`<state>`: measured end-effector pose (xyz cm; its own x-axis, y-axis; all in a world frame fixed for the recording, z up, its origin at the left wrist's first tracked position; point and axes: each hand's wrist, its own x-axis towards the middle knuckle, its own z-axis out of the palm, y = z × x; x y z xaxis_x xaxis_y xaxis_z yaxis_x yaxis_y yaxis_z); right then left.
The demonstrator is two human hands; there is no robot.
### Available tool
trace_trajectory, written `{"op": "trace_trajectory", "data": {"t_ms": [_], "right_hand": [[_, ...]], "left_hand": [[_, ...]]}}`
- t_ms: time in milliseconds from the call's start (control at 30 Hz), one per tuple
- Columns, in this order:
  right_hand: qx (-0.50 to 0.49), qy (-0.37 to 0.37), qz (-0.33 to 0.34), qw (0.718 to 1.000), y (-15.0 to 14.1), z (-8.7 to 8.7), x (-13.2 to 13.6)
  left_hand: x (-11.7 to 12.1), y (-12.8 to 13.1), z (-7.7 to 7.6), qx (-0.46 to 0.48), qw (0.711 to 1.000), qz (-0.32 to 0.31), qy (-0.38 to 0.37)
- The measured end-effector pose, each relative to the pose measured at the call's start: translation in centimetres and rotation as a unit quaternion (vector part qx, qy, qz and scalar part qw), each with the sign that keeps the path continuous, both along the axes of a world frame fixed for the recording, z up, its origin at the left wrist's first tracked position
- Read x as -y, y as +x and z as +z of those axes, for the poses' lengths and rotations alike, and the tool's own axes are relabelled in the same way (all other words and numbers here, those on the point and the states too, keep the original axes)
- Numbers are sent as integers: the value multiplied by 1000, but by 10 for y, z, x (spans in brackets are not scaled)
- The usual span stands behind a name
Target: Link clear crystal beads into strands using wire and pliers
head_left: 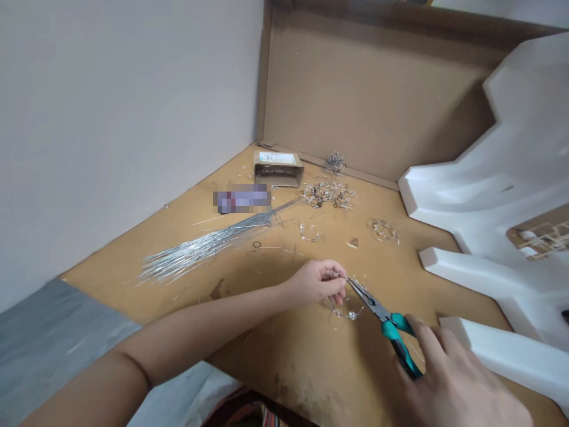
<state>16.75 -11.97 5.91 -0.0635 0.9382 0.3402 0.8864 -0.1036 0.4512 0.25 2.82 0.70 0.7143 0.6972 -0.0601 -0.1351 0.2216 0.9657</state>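
Observation:
My left hand [323, 281] pinches a beaded wire ring [351, 315] near the middle of the table. Clear beads hang on the ring below my fingers. My right hand [448, 370] is wrapped round the green handles of long-nose pliers [376, 308]. The plier tips meet the wire right at my left fingertips; whether the jaws are fully closed on it is too small to tell. Beyond my left hand lie one small beaded wire ring [310, 232] and, farther right, another beaded ring [383, 230].
A bundle of straight metal wires [208, 243] lies at the left. Behind it are a blurred purple packet [243, 198] and an open small cardboard box [279, 159]. A pile of beaded wire pieces [329, 193] sits near the cardboard wall [355, 89]. White foam [480, 273] borders the right side.

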Motion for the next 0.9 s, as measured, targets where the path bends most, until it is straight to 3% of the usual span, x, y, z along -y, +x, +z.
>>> {"op": "trace_trajectory", "data": {"t_ms": [367,633,900], "right_hand": [[-53,-13,-15,998,5,0,1],[-114,-60,-27,991,13,-4,1],[-73,-51,-78,993,4,-4,4]], "left_hand": [[1,2,-7,11,1000,-5,9],[8,0,-7,17,998,21,58],[8,0,-7,17,998,19,65]]}}
